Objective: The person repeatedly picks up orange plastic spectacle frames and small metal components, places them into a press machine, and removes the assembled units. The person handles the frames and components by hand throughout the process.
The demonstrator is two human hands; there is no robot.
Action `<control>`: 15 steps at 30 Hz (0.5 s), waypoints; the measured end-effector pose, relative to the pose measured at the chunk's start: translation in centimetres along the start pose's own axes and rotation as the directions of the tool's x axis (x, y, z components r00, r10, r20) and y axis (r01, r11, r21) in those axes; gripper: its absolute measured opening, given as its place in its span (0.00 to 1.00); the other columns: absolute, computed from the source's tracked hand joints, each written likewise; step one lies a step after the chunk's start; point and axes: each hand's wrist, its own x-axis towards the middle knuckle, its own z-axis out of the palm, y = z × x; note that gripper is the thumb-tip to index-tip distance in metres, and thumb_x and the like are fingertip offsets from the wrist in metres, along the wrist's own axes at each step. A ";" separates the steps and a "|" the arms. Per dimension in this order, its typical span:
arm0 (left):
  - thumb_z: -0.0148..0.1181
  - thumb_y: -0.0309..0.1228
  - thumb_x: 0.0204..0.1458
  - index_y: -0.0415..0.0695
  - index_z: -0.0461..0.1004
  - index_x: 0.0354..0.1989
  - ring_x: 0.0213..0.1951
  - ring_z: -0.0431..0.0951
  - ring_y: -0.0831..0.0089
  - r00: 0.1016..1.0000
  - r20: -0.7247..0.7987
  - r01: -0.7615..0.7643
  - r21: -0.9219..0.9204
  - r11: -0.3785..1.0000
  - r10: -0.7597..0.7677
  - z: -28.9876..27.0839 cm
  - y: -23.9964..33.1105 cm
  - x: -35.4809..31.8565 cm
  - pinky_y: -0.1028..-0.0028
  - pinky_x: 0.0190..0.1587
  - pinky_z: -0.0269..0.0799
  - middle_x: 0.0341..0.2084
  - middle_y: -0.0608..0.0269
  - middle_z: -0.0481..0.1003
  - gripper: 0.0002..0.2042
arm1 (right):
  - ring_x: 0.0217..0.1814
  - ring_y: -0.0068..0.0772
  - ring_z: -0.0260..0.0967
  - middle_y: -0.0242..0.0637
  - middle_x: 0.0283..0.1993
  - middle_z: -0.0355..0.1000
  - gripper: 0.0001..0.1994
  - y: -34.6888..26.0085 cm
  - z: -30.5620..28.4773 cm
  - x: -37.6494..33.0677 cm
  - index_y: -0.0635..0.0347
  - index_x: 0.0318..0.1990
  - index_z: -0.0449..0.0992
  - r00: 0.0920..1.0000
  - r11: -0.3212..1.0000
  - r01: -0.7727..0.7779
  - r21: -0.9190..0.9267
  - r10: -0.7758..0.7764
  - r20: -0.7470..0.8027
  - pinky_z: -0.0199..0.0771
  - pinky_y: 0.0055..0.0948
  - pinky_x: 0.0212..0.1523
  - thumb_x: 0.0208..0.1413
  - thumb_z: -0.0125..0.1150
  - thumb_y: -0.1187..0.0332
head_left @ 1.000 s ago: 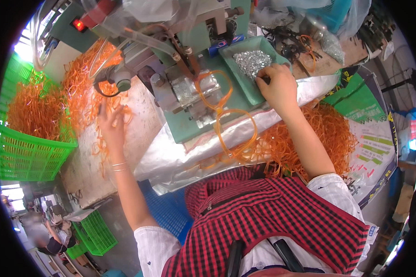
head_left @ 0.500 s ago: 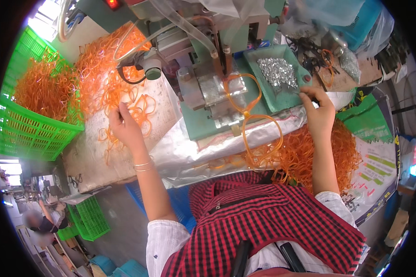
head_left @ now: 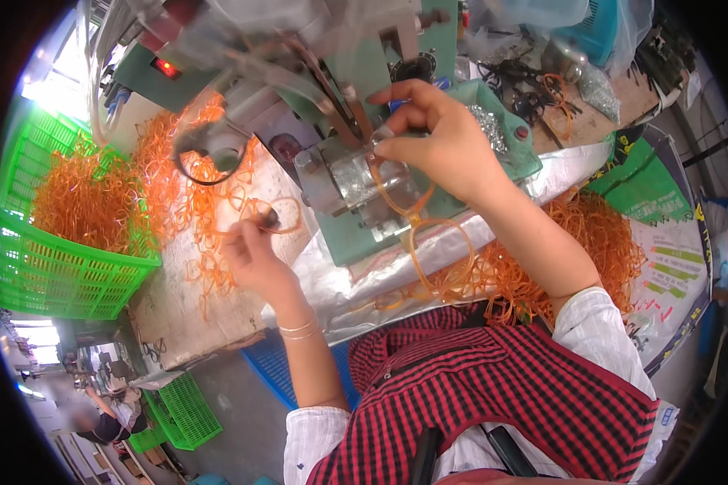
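An orange eyeglass frame sits with its upper rim at the metal clamp of a green bench machine, its lower rim hanging over the foil-covered edge. My right hand is over the clamp, thumb and forefinger pinched at that upper rim; whatever small piece they hold is too small to name. Further left, my left hand grips another orange eyeglass frame, lifted just above loose frames on the board. Behind my right hand, a green tray of small shiny metal parts is partly hidden.
A green basket full of orange frames stands at the left, beside a spread heap. Another orange pile lies at the right, near my forearm. A round magnifier-like lens hangs left of the machine. Another person is far off, lower left.
My right hand has moved left from the tray's edge to the clamp. My left hand has picked up an orange eyeglass frame from the heap. The view has shifted slightly.
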 end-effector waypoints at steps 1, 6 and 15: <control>0.52 0.25 0.64 0.38 0.71 0.44 0.41 0.79 0.67 0.997 0.023 -0.073 -0.052 0.996 0.074 1.7 2.5 0.7 0.66 0.48 0.79 0.38 0.53 0.77 0.04 | 0.35 0.20 0.75 0.32 0.30 0.78 0.23 -0.1 0.2 0.0 0.68 0.52 0.71 0.999 0.995 -0.039 0.095 0.038 0.020 0.72 0.22 0.38 0.46 0.66 0.77; 0.53 0.23 0.63 0.36 0.70 0.46 0.43 0.80 0.65 0.874 0.248 -0.437 0.021 0.899 0.419 7.4 10.6 3.0 0.63 0.51 0.78 0.41 0.51 0.78 0.06 | 0.36 0.18 0.73 0.32 0.33 0.77 0.22 0.0 2.0 -0.6 0.65 0.52 0.72 0.996 0.953 -0.005 0.302 0.033 -0.089 0.71 0.20 0.39 0.47 0.65 0.79; 0.56 0.21 0.61 0.36 0.71 0.44 0.42 0.81 0.68 0.862 0.274 -0.406 -0.129 0.905 0.425 8.0 10.7 3.8 0.70 0.50 0.77 0.40 0.53 0.78 0.05 | 0.35 0.15 0.69 0.31 0.35 0.75 0.20 1.8 4.3 -1.4 0.68 0.51 0.68 0.962 0.853 0.082 0.515 0.067 -0.264 0.65 0.14 0.38 0.49 0.64 0.83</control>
